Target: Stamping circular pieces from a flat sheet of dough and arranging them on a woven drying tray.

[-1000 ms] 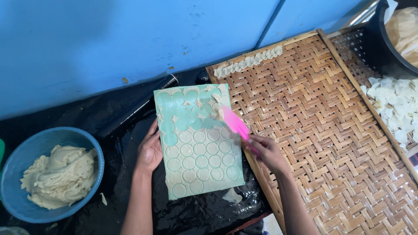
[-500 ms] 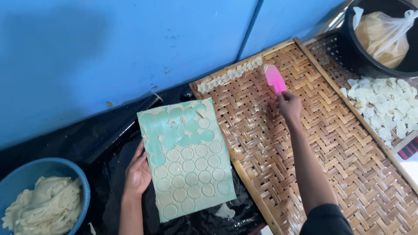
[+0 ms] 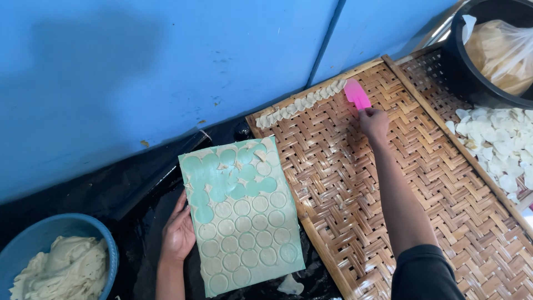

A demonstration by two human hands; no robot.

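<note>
Bowl (image 3: pixel 108 253) of dough: left of the left hand (image 3: pixel 179 233). Left hand: laid flat against the green board (image 3: pixel 244 222). Right hand (image 3: pixel 373 123): closed on a pink scraper (image 3: pixel 356 93), beside the dough row (image 3: pixel 300 104) on the woven tray (image 3: pixel 355 189).

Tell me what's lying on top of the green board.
The green board carries rows of pale dough discs over its lower part; its upper left is bare, with dough scraps near the top edge. The left hand covers nothing but its left edge.
</note>
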